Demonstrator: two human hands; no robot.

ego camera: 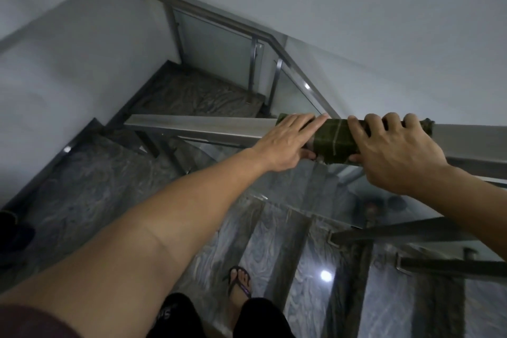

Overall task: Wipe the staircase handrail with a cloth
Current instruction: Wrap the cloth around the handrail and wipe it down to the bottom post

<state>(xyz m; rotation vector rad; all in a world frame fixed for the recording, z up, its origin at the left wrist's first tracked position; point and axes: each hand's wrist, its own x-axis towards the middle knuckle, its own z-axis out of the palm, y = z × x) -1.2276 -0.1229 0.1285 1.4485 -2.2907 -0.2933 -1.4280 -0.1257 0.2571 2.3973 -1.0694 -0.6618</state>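
Note:
A dark green cloth (333, 143) with pale check lines is wrapped over the steel handrail (197, 125) that runs across the middle of the view. My left hand (290, 143) lies on the cloth's left end, fingers stretched along the rail and thumb under it. My right hand (395, 151) clamps the cloth's right end, fingers curled over the top of the rail. The rail under the cloth is hidden.
Glass panels (296, 186) hang below the rail. A second handrail (219, 18) slopes down along the lower flight to a landing. Marble steps (277, 241) lie below me, with my sandalled foot (241, 282) on one. White walls close both sides.

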